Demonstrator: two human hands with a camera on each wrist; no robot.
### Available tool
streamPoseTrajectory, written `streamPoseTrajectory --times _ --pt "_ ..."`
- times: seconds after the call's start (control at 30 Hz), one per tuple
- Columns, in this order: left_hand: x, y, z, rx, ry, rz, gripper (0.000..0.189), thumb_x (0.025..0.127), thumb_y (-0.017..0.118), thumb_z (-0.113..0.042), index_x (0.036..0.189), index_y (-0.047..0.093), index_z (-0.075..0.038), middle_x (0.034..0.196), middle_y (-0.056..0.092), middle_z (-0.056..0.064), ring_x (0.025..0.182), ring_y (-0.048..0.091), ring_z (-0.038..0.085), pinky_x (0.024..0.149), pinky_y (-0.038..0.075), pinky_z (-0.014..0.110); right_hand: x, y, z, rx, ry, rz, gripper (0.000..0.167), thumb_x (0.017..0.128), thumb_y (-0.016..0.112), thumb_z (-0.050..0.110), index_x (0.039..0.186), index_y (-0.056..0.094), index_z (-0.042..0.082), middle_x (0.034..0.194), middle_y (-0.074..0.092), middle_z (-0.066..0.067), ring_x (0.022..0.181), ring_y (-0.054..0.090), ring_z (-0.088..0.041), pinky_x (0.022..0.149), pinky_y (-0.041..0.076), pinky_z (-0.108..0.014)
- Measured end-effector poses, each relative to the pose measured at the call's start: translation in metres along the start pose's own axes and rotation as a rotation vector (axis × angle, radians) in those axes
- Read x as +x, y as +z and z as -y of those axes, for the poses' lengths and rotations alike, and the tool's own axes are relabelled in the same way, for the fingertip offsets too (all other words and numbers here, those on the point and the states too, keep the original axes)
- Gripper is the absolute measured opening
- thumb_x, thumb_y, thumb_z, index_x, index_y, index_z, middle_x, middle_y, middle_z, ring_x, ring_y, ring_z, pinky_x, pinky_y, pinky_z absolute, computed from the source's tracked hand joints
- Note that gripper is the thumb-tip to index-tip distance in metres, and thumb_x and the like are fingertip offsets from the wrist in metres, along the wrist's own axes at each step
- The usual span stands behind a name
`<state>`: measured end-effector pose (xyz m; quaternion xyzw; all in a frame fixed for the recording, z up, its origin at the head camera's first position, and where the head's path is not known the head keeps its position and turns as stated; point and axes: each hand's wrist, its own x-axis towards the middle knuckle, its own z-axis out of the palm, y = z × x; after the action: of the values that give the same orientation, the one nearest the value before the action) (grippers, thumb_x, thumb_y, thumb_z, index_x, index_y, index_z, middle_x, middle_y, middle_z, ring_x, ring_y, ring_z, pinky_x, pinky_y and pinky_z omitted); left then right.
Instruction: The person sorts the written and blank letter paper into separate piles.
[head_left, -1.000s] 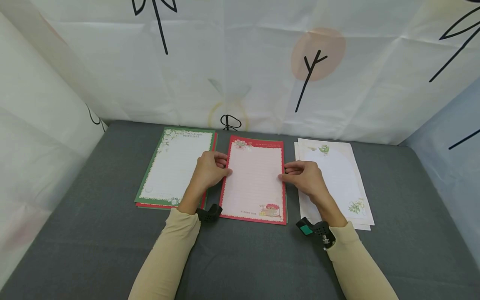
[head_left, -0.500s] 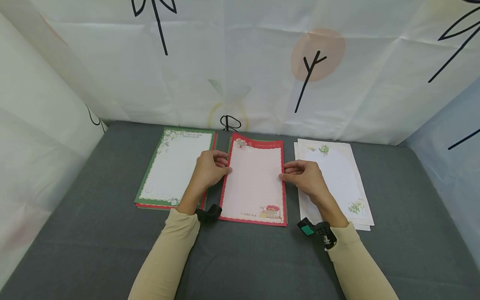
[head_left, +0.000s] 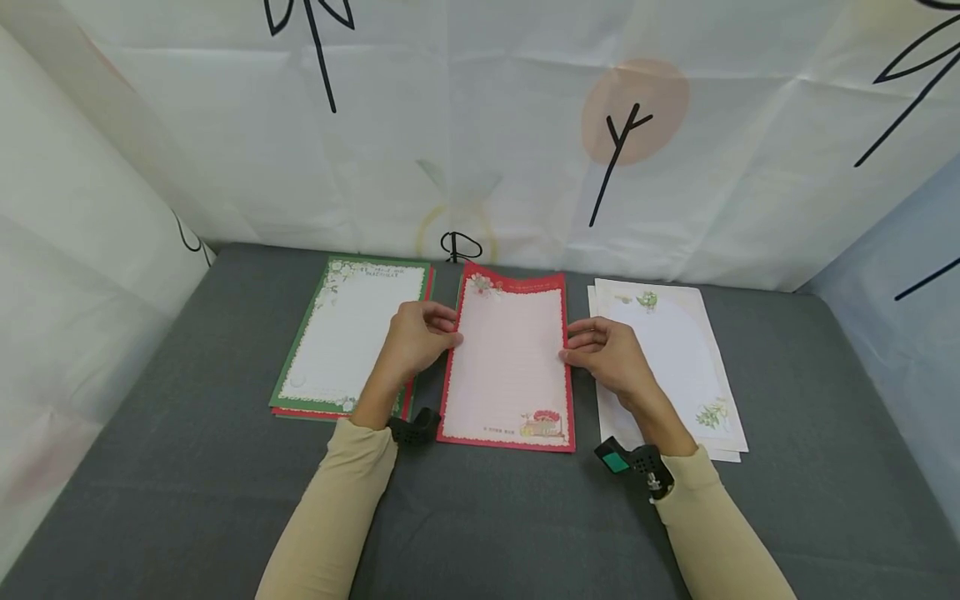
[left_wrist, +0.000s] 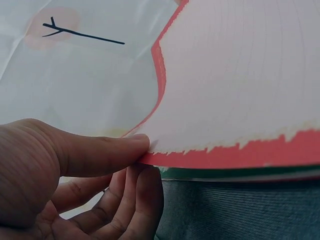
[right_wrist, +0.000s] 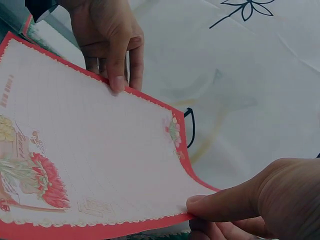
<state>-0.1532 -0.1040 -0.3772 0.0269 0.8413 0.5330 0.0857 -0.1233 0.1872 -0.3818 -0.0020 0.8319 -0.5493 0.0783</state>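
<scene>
A red-bordered sheet of letter paper (head_left: 510, 358) lies between my two hands in the middle of the table, flowers printed at its corners. My left hand (head_left: 422, 337) pinches its left edge, thumb on top and fingers underneath. On the opposite edge my right hand (head_left: 609, 354) pinches it the same way. Its far edge bows down in the middle, with both far corners turned up. Beneath the sheet, a green-edged sheet (left_wrist: 210, 173) shows in the left wrist view. Printed red blooms (right_wrist: 47, 182) stand out near the sheet's corner in the right wrist view.
To the left lies a stack topped by a green-bordered sheet (head_left: 345, 333), partly under my left forearm. Pale sheets with green leaf prints (head_left: 667, 358) lie at the right, overlapped by my right hand. The grey-covered table (head_left: 480, 533) meets a white printed cloth (head_left: 375, 167) behind.
The far edge of the red-bordered sheet has gone from nearly flat to bowed, its far corners lifting. Its near edge has shifted slightly toward me. Both hands stay in nearly the same place.
</scene>
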Motion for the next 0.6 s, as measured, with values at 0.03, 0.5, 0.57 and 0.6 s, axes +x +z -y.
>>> streamPoseTrajectory --times 0.03,0.5,0.57,0.6 --pt "0.000 -0.001 0.000 -0.008 -0.002 -0.001 0.024 0.089 0.076 -0.003 0.112 0.071 0.001 0.096 0.069 0.012 0.091 0.070 0.026 0.080 0.056 0.038 0.000 0.000 0.000 0.014 0.002 0.001 0.041 0.089 0.075 0.000 0.125 0.060 -0.012 0.098 0.070 -0.017 0.078 0.067 -0.004 0.073 0.052 -0.021" --pt "-0.002 -0.014 -0.001 -0.193 0.080 -0.001 0.025 0.095 0.072 -0.008 0.115 0.069 0.006 0.107 0.071 0.020 0.093 0.070 0.026 0.089 0.056 0.045 0.000 -0.007 -0.002 0.233 -0.044 0.029 0.029 0.098 0.064 0.000 0.119 0.058 -0.019 0.092 0.067 -0.004 0.083 0.067 -0.009 0.080 0.058 -0.027" --pt "-0.002 -0.015 -0.002 -0.219 0.100 -0.005 0.024 0.094 0.072 -0.007 0.114 0.069 0.006 0.105 0.071 0.019 0.090 0.071 0.022 0.088 0.057 0.041 0.000 -0.008 -0.002 0.256 -0.052 0.023 0.028 0.099 0.063 0.000 0.118 0.058 -0.019 0.090 0.067 -0.001 0.082 0.066 -0.009 0.080 0.058 -0.028" --pt "-0.002 -0.016 -0.002 -0.232 0.112 -0.005 0.024 0.094 0.072 -0.006 0.114 0.069 0.007 0.104 0.071 0.019 0.089 0.071 0.020 0.087 0.057 0.040 0.000 -0.008 -0.002 0.266 -0.053 0.020 0.028 0.099 0.062 0.000 0.118 0.057 -0.019 0.090 0.067 0.000 0.082 0.066 -0.009 0.080 0.058 -0.029"
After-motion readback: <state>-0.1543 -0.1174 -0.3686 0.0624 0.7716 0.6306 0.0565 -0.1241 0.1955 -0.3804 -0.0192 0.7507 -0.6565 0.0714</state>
